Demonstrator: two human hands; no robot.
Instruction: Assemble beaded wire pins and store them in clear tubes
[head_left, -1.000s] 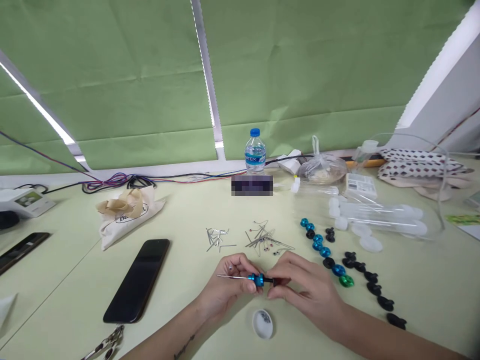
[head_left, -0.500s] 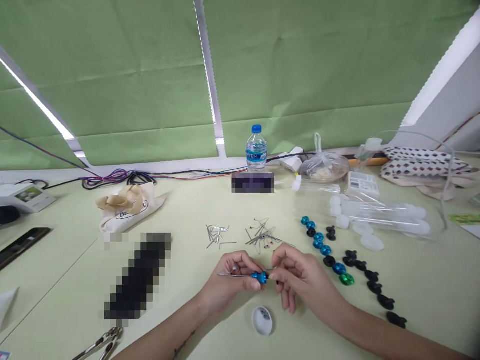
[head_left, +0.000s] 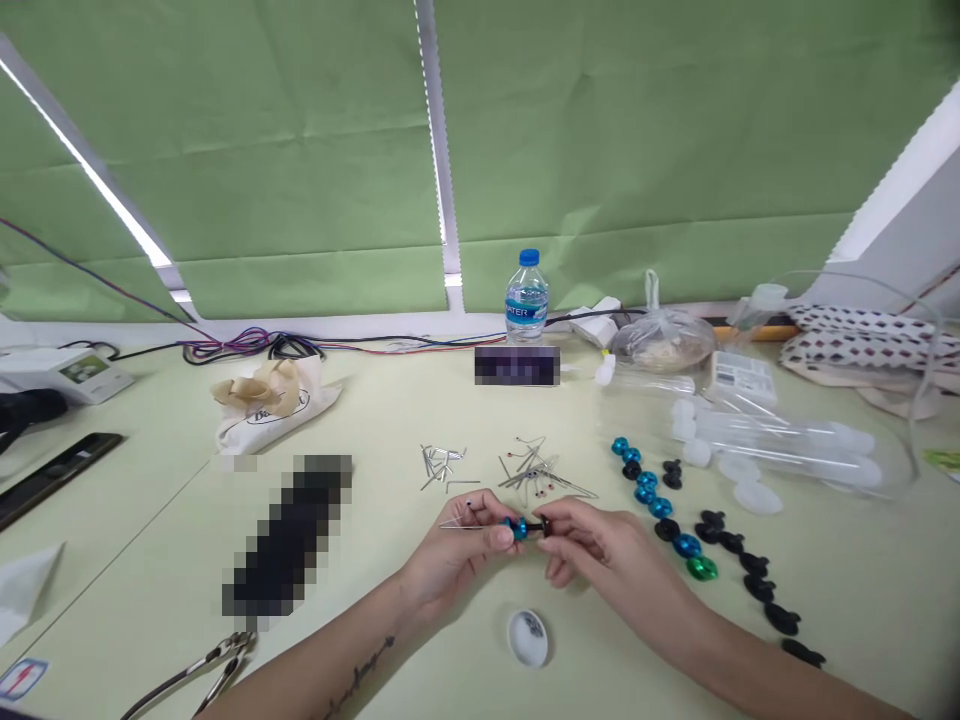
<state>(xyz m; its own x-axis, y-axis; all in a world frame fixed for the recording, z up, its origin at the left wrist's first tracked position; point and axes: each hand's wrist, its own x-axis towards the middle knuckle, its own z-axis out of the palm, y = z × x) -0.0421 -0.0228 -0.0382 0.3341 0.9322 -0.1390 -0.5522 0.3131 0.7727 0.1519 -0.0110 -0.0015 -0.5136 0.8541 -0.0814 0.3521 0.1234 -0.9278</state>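
My left hand pinches a blue metal part, and a thin metal rod sticks out to its left. My right hand grips a black round-ended piece at the right end of the blue part, in line with it. Whether the two pieces are joined cannot be made out. Just below the hands lies a small white dish with tiny dark bits in it. Beyond the hands are a pile of bent metal rods and a pile of thin wires.
Blue, black and green round parts form a slanting row at right, beside several black pieces. Clear tubes, a water bottle and a cloth pouch stand or lie farther back. Pliers-like handles lie at lower left.
The black piece now shows between my hands, its round end at my right fingertips. Both hands sit slightly higher in view, and the whole view has shifted a little.
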